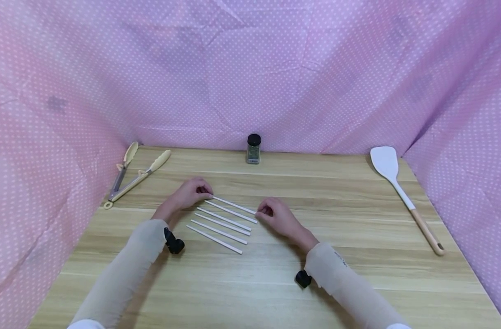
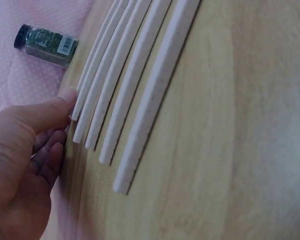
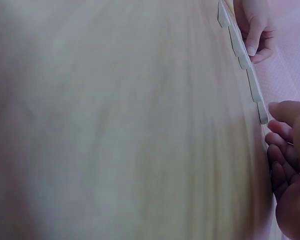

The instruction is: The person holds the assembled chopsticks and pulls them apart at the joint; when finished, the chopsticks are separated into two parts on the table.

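Several slim white chopsticks (image 1: 214, 238) lie side by side on the wooden table, slanting down to the right in the head view. The thumb and fingers of my left hand (image 1: 191, 192) pinch the left end of the farthest chopstick (image 1: 234, 205). At the right end of that same chopstick, the thumb and forefinger of my right hand (image 1: 278, 216) come together on its tip. Close up in the left wrist view, the left thumb (image 2: 55, 111) presses beside the row's far edge. The right wrist view shows the right hand (image 3: 292, 165) with curled fingers by the chopstick ends; its exact contact is partly hidden.
A spice jar (image 1: 253, 150) with a black lid stands at the table's back edge. Tongs (image 1: 137, 179) lie spread at the far left. A white spatula (image 1: 402, 194) with a wooden handle lies on the right. Pink dotted cloth (image 1: 250, 68) surrounds the table.
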A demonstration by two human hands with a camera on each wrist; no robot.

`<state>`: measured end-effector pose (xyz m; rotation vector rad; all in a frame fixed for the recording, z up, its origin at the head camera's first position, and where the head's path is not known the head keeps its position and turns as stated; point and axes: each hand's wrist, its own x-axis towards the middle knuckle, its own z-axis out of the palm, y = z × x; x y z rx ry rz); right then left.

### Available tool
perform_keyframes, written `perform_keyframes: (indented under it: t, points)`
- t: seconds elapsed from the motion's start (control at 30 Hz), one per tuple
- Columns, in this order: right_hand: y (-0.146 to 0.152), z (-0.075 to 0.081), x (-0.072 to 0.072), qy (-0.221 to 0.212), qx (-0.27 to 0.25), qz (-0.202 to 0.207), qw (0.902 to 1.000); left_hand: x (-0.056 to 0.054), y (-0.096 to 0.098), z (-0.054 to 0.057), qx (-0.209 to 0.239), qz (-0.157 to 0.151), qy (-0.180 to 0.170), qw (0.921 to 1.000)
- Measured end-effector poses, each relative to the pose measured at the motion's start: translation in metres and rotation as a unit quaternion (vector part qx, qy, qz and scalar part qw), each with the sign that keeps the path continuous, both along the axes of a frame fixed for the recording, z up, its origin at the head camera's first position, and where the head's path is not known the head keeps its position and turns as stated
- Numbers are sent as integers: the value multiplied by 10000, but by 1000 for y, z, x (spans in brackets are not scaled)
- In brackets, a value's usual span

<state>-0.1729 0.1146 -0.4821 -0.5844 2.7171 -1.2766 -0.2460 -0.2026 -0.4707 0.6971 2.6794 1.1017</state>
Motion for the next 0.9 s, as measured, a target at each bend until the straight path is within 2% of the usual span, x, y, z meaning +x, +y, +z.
perform_keyframes:
  t: [0.3,0.43,0.53,0.6,0.7,0.8,0.9]
  points:
    - [-3,0,-2,393,394,75,9984,-1,3,0,-138,-76,280,9995]
    - [-3,1,-2,265,476,-52,9985,1,3,2,-164,-57,248,9995]
    - [-2,6,-2,21,412,-238,9989,1,3,6,-88,8,41,10000]
    - [0,12,-2,-52,336,-333,9989,2,3,10,3,84,-123,9999]
    - [3,24,-5,183,277,-328,9989,3,5,21,160,159,-236,9995]
    - [7,38,-9,609,309,-255,9973,4,13,35,144,85,-177,9997]
    - [11,50,-12,904,376,-226,9949,6,25,50,-47,-119,-23,9999]
